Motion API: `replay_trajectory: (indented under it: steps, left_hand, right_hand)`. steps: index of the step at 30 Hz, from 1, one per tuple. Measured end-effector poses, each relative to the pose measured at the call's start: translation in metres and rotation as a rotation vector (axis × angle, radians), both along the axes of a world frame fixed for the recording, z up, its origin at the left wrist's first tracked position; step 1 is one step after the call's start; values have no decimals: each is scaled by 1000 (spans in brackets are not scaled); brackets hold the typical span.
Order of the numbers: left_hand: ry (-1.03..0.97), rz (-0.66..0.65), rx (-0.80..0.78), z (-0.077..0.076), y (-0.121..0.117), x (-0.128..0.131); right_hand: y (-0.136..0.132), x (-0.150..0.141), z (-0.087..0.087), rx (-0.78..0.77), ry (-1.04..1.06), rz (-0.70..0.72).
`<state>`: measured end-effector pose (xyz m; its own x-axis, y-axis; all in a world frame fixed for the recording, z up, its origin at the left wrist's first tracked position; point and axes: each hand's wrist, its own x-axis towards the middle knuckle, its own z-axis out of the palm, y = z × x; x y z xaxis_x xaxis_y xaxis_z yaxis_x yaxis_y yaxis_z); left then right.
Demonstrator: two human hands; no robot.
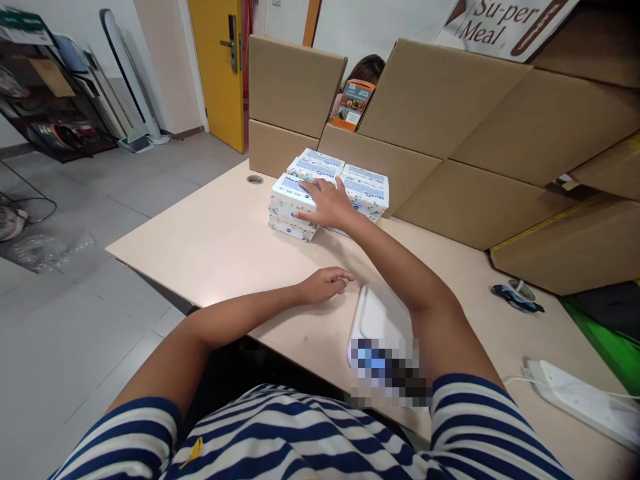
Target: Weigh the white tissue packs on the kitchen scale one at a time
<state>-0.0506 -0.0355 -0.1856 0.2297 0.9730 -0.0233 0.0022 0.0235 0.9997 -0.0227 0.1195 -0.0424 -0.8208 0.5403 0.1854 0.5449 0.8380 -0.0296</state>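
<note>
Spreading the right hand (327, 203) wide over the front white pack (291, 191), on a lower pack (290, 228) atop the worktop (215, 237). Seeming to be steadying it, calling next for a soft touch. Bending the left hand (325, 285) near a white machine (385, 313), not clearly showing apart or together.

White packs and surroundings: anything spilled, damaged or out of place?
The white packs at the right hand show no visible damage. The oddity is crumpled clear plastic on the floor at left: it looks like loose discarded wrapping.
</note>
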Motion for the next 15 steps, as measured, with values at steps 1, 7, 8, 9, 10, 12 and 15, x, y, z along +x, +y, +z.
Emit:
replay_trajectory:
  steps: [1,7,8,9,10,12,15]
  left_hand:
    - [-5,0,5,0,0,0]
    - [-3,-7,-2,2,1,-3]
    - [-3,-18,-4,3,0,-4]
    - [-4,-30,-5,4,0,-5]
    - [-4,-39,-4,4,-1,-6]
    - [5,-55,2,7,-1,-8]
    - [35,-70,16,12,0,-10]
  right_hand:
    - [-3,0,3,-30,-19,-20]
    - [-14,4,20,-154,-71,-86]
    - [-16,11,23,-161,-45,-80]
    - [-17,21,25,-162,-8,-75]
    - [-19,35,28,-157,39,-71]
    - [-24,75,35,-143,134,-71]
    - [-43,151,45,-189,202,-95]
